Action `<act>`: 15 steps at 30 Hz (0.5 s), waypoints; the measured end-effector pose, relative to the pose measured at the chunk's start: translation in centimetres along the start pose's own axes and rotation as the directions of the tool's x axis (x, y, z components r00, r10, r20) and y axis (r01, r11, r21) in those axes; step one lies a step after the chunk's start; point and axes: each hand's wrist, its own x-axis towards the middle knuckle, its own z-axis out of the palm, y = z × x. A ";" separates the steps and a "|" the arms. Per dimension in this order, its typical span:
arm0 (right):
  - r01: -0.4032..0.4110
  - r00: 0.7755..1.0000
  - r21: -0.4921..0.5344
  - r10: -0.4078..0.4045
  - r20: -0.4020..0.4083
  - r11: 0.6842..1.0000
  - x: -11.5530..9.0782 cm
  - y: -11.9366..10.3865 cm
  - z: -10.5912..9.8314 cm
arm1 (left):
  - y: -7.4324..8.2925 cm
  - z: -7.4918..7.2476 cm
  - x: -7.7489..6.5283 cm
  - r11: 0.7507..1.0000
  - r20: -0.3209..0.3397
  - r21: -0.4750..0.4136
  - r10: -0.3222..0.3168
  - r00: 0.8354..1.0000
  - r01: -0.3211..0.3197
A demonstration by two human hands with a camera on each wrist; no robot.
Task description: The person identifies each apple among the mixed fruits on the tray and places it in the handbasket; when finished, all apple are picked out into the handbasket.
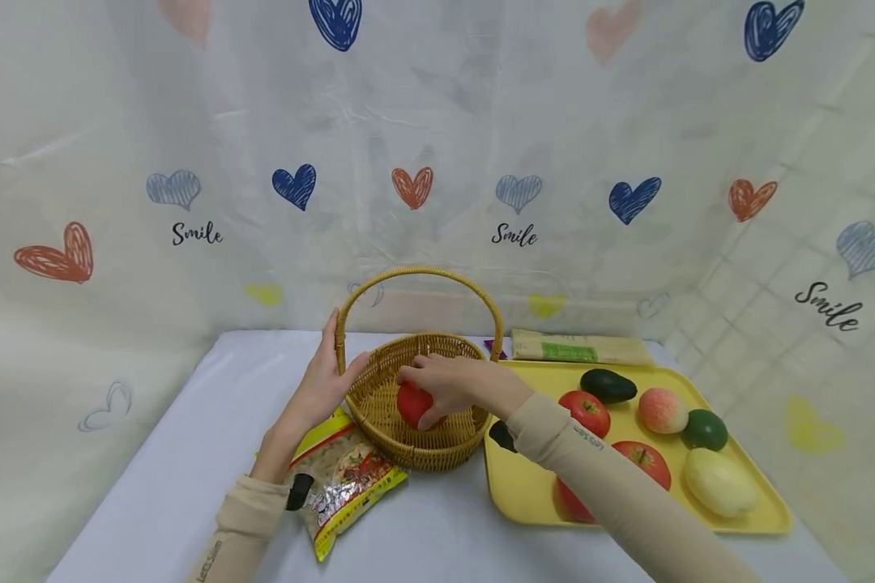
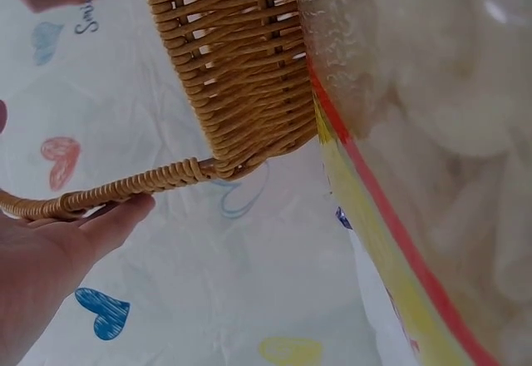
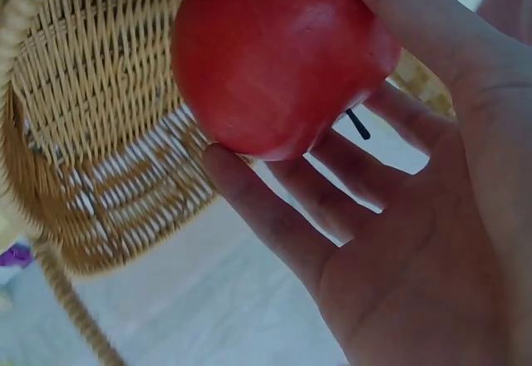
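Observation:
My right hand (image 1: pixel 448 385) reaches into the wicker basket (image 1: pixel 437 461) and holds a red apple (image 1: pixel 412 403) between thumb and fingers. In the right wrist view, the apple (image 3: pixel 283 58) has its dark stem turned toward the palm, with the woven wall behind it. My left hand (image 1: pixel 324 385) is at the left foot of the basket's tall handle (image 1: pixel 419 271), thumb spread over toward the rim. The left wrist view has straight fingers (image 2: pixel 125 220) lying against the handle. A yellow-edged food bag (image 1: pixel 346 478) lies below the left hand, against the basket.
A yellow tray (image 1: pixel 528 490) at right carries several red apples (image 1: pixel 642 461), an avocado-like dark fruit (image 1: pixel 608 386), a peach (image 1: pixel 662 410), a green fruit (image 1: pixel 705 430) and a pale yellow fruit (image 1: pixel 720 482). Behind it lies a tan-and-green package (image 1: pixel 583 348). A heart-print curtain (image 1: pixel 437 121) hangs at the back.

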 end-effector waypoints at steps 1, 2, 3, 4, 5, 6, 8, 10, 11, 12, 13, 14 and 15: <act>0.002 1.000 -0.003 -0.002 0.010 1.000 0.4 -0.1 0.0 | 0.1 0.0 0.0 1.000 -0.002 0.003 -0.002 1.000 0.002; 0.006 1.000 -0.006 -0.006 0.019 1.000 0.9 -0.3 0.1 | 0.1 -0.1 -0.1 1.000 -0.004 0.006 -0.006 1.000 0.006; 0.010 1.000 -0.011 -0.009 0.028 1.000 1.2 -0.4 0.3 | 0.1 -0.1 -0.2 1.000 -0.003 0.007 -0.011 1.000 0.011; 0.012 0.999 -0.018 -0.011 0.034 1.000 1.5 -0.5 0.4 | 0.1 -0.1 -0.2 1.000 -0.001 0.010 -0.012 1.000 0.012; 0.013 0.999 -0.023 -0.012 0.040 1.000 1.8 -0.7 0.6 | 0.1 -0.1 -0.2 1.000 0.001 0.012 -0.012 1.000 0.012; 0.011 0.999 -0.028 -0.010 0.042 1.000 2.2 -0.8 0.7 | 0.1 -0.1 -0.1 1.000 0.003 0.016 -0.011 1.000 0.011; 0.013 0.999 -0.047 -0.011 0.043 0.999 2.8 -1.0 1.1 | 0.0 -0.1 -0.1 1.000 -0.001 0.016 -0.010 1.000 0.010; 0.009 0.999 -0.056 -0.007 0.040 0.998 3.3 -1.3 1.2 | -0.1 0.0 -0.1 1.000 -0.007 0.018 -0.005 1.000 0.005; 0.011 0.999 -0.061 -0.008 0.041 0.998 3.6 -1.5 1.3 | -0.1 0.0 -0.1 1.000 -0.010 0.019 -0.005 1.000 0.005; 0.015 0.999 -0.070 -0.012 0.040 0.997 3.8 -1.7 1.4 | -0.1 0.0 -0.1 1.000 -0.011 0.019 -0.006 1.000 0.006; 0.024 0.999 -0.084 -0.020 0.040 0.996 4.1 -1.9 1.5 | -0.2 0.0 -0.1 1.000 -0.010 0.018 -0.005 1.000 0.006; 0.028 0.999 -0.096 -0.024 0.041 0.995 4.3 -2.1 1.6 | -0.2 0.0 0.0 1.000 -0.009 0.016 -0.005 1.000 0.005; 0.031 0.999 -0.113 -0.027 0.041 0.993 4.5 -2.3 1.7 | -0.2 0.0 0.0 1.000 -0.007 0.012 -0.004 1.000 0.004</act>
